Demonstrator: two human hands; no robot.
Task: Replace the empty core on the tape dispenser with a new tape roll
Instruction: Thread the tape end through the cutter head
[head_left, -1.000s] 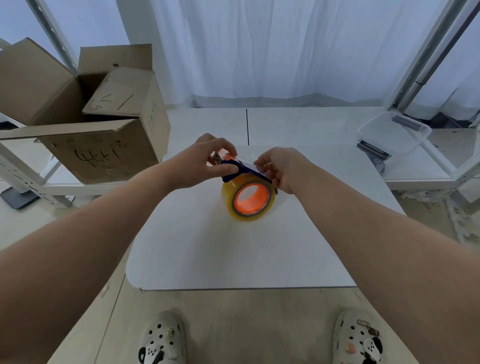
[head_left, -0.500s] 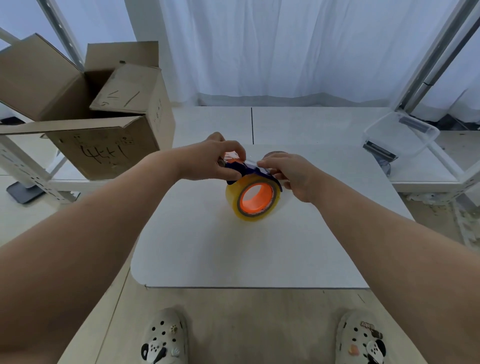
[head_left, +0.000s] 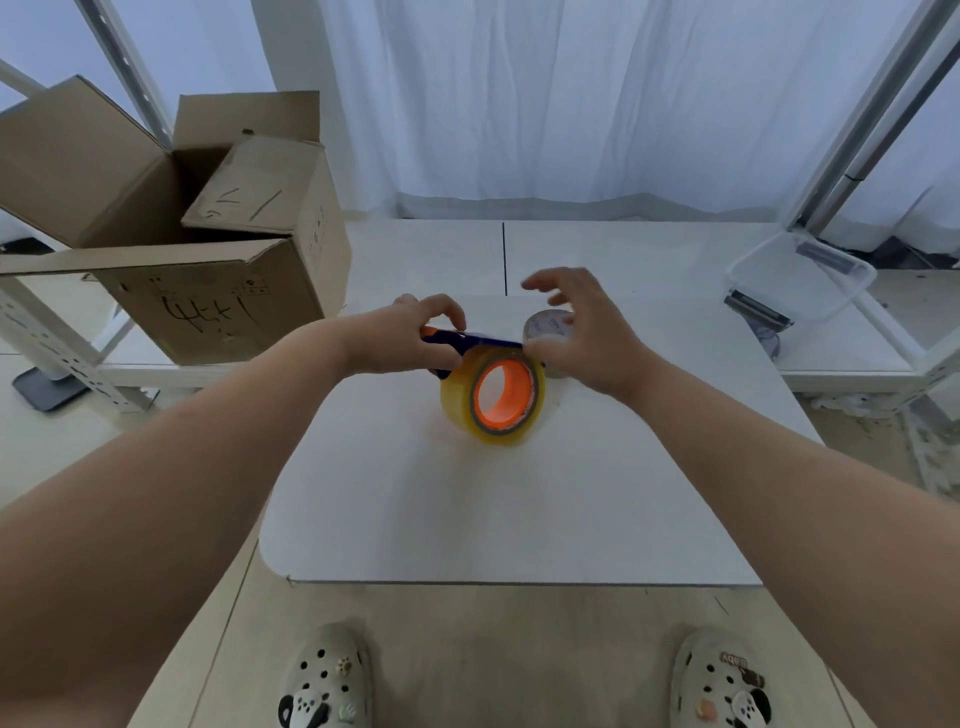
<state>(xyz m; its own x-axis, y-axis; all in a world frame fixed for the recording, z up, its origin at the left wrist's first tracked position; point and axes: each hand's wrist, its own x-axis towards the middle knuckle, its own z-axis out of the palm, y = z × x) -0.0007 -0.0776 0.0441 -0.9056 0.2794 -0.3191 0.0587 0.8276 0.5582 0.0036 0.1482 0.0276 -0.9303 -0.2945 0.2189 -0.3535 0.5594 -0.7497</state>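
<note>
A yellowish clear tape roll (head_left: 493, 400) with an orange hub sits in a dark blue and orange tape dispenser (head_left: 467, 340), standing on edge on the white table (head_left: 467, 509). My left hand (head_left: 415, 335) grips the dispenser's handle end, left of the roll. My right hand (head_left: 582, 322) hovers to the right of the roll with fingers spread, holding nothing. Just behind that hand a grey empty core (head_left: 548, 327) lies on the table, partly hidden.
An open cardboard box (head_left: 208, 291) stands at the back left on a low shelf. A clear plastic tub (head_left: 800, 275) rests at the back right. White curtains hang behind. My two shoes (head_left: 327, 680) show below the table's near edge.
My right hand has let go of the dispenser's front end and lifted with fingers apart, uncovering the grey core behind it. My left hand keeps its grip.
</note>
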